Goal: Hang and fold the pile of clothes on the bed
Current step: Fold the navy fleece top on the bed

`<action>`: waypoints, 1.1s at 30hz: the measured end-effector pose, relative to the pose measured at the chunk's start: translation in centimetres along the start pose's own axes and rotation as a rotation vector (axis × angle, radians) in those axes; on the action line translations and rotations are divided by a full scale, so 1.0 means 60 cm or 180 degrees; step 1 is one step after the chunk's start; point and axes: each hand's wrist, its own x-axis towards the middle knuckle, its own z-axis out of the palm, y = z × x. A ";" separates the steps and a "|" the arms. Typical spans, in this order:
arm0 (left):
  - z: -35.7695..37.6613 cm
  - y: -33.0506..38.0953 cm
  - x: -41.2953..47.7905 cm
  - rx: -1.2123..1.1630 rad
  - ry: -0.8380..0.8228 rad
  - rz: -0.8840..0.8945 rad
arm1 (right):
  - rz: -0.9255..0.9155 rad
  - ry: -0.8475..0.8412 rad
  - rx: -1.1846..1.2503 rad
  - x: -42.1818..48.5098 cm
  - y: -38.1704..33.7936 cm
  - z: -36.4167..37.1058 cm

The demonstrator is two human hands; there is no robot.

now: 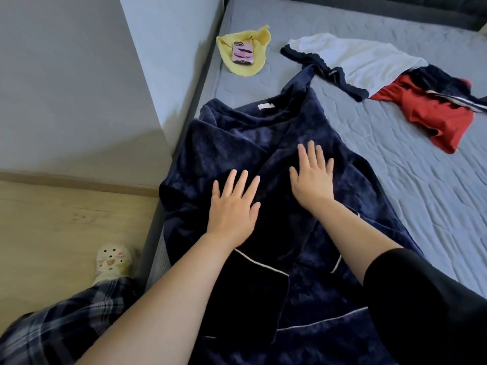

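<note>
A navy robe [237, 143] lies open and unfolded along the bed [395, 193] edge. The left hand [232, 209] and right hand [312, 177] press flat on it, each grip spread. Beyond the robe, 2 more pieces wait, a white top [363, 59] and a red garment [427, 111]. There is bare bed right of the robe for folding. The robe's left side seems to overhang the edge.

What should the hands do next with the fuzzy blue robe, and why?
Probably sweep both palms outward to smooth it. The left hand and right hand lie flat on the navy robe, which looks rumpled and not yet folded.
</note>
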 end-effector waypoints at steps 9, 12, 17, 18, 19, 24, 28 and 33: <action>0.006 -0.136 0.049 0.0089 -0.0483 -0.1023 | 0.0620 -0.0285 0.0514 0.049 -0.050 0.019; 0.012 -0.134 0.061 0.0059 -0.0328 -0.1052 | 0.0599 -0.0385 0.0511 0.053 -0.068 0.038; 0.013 -0.120 0.087 0.0028 -0.0083 -0.1204 | 0.0619 -0.0321 0.0250 0.054 -0.074 0.075; 0.010 -0.115 0.095 0.0035 0.0084 -0.1164 | 0.0604 -0.0271 0.0165 0.055 -0.076 0.078; 0.005 -0.111 0.105 0.0012 0.0316 -0.1085 | 0.0590 -0.0232 0.0096 0.055 -0.077 0.082; -0.024 -0.110 0.197 0.0246 0.0736 -0.0292 | 0.0561 -0.0057 0.0028 0.053 -0.076 0.098; -0.038 -0.140 0.300 0.0282 0.0056 -0.0484 | 0.0557 0.0066 0.0011 0.053 -0.076 0.104; -0.041 -0.187 0.369 -0.0989 -0.0783 -0.1520 | 0.0546 0.0124 -0.0006 0.059 -0.077 0.109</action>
